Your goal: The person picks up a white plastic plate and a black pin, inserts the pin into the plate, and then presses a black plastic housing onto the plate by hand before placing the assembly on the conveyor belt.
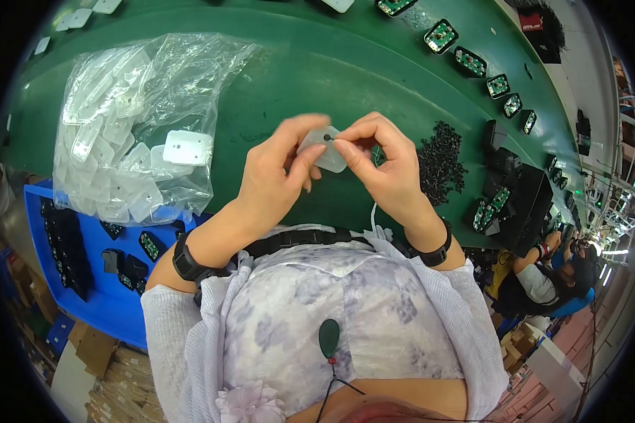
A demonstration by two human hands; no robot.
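Between my hands, over the green table, is a small translucent white plastic cover (335, 161) with rounded corners. My left hand (279, 162) grips its left edge between thumb and fingers. At its upper part sits a small black part (327, 137), pinched by the thumb and forefinger of my right hand (384, 158). The fingertips hide how far the black part goes into the cover. A pile of similar small black parts (441, 162) lies right of my right hand. To the left, a clear plastic bag (183, 77) holds several white covers, and one white cover (185, 148) lies on top.
A blue tray (92, 296) at the left holds black housings with green circuit boards. Along the far right of the green table (296, 77) stand several housings with boards (470, 62). A black box (529, 204) is at right; beyond it another person (550, 275) sits.
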